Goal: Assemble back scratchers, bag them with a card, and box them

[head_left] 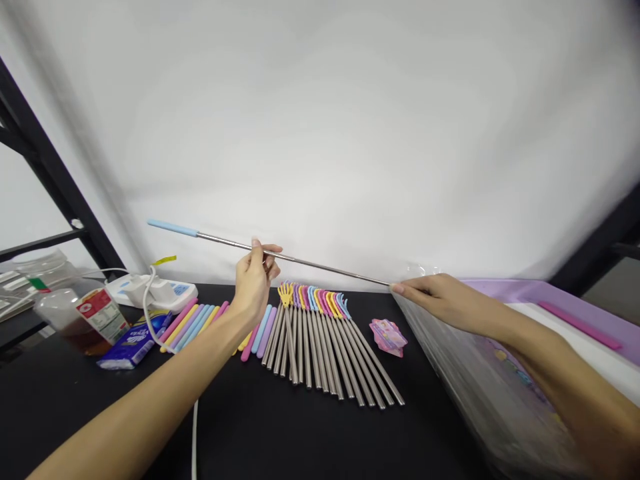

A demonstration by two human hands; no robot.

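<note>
Stretched out above the table is a telescopic back scratcher [325, 268], its thin metal rod drawn long and its light blue grip up at the left. My left hand [254, 277] pinches the rod near its middle between thumb and fingers. The rod's other end is in the closed fingers of my right hand [435, 300]; its tip is hidden there. Below lies a fanned row of metal back scratchers [325, 347] with small hand-shaped heads in yellow, purple, blue and pink. Left of them, partly behind my left forearm, several coloured grip sleeves [195, 327] lie side by side.
Pink cards [389, 337] lie right of the row. Clear plastic bags [480, 387] and a purple bin [520, 291] fill the right side. At left are a power strip [183, 293] with a white cable, a blue packet [133, 343] and a drink bottle [75, 323].
</note>
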